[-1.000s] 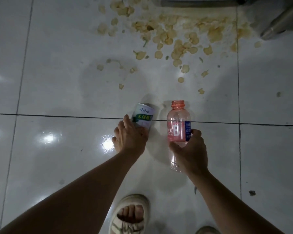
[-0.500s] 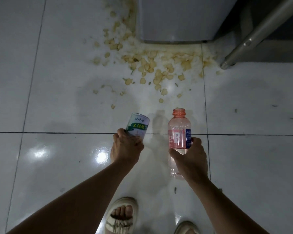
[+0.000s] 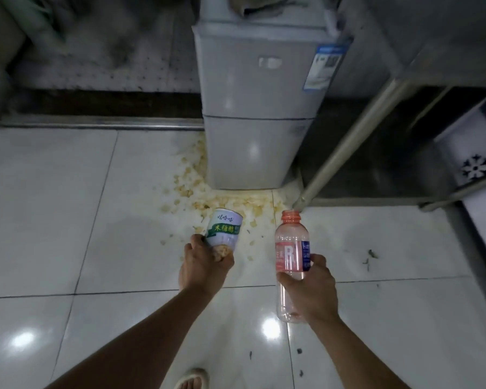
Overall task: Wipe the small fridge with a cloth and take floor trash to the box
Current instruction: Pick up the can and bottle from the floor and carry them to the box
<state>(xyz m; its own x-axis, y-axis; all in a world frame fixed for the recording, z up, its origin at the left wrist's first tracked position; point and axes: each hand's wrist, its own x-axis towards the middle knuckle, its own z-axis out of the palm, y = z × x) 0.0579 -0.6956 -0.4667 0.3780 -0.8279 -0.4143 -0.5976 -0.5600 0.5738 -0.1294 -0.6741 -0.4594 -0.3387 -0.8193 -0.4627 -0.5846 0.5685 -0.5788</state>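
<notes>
My left hand [image 3: 204, 266] grips a white can [image 3: 223, 231] with a green label, held tilted above the floor. My right hand [image 3: 310, 287] grips a clear pink plastic bottle [image 3: 291, 248] with no cap, held upright. Ahead stands the small grey fridge [image 3: 257, 113], with a crumpled cloth [image 3: 257, 5] lying on its top. Yellowish food scraps [image 3: 205, 197] are spilled over the white tiles at the fridge's foot.
A metal table leg [image 3: 345, 144] slants down to the floor right of the fridge. A white panel with snowflake marks [image 3: 477, 175] stands at the far right. A dark threshold and metal strip [image 3: 96, 123] run along the left behind the tiles. My sandalled foot [image 3: 192, 379] is at the bottom edge.
Both hands have lifted the can and bottle off the floor. The view has risen and tipped forward, bringing the whole fridge and its cloth into sight.
</notes>
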